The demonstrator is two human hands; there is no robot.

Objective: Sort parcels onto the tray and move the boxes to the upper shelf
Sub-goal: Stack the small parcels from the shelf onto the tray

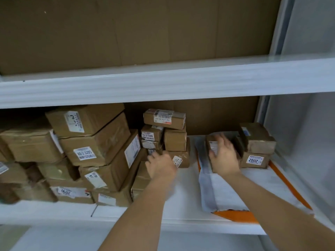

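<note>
Both hands are reaching into the lower shelf. From the head view, my right hand [223, 156], right of centre, has its fingers spread wide over a small brown box [211, 147]; it lies against the box's front and top, but motion blur hides whether the fingers have curled round it yet. My left hand [159, 164], at centre, has its fingers bent toward the low boxes of the small stack [164, 134]; whether it grips one I cannot tell, since the fingertips are hidden behind the knuckles.

The small box sits on the orange-edged tray [290, 182], touching the pair of boxes [257, 147] stacked at the tray's far right, the lower one labelled 2002. A white mail bag [213, 189] lies flat on the tray in front of it. Larger boxes [94, 142] are piled at the left of the frame.

To do this well, I judge I should close the right hand round the box's sides and draw it toward me before lifting, so the neighbouring pair is not dragged along.

Room is tight overhead: the front lip of the upper shelf [163, 84] hangs just above the stacks, so anything lifted must come out past that edge first. Above it the upper shelf looks bare, backed with cardboard.
</note>
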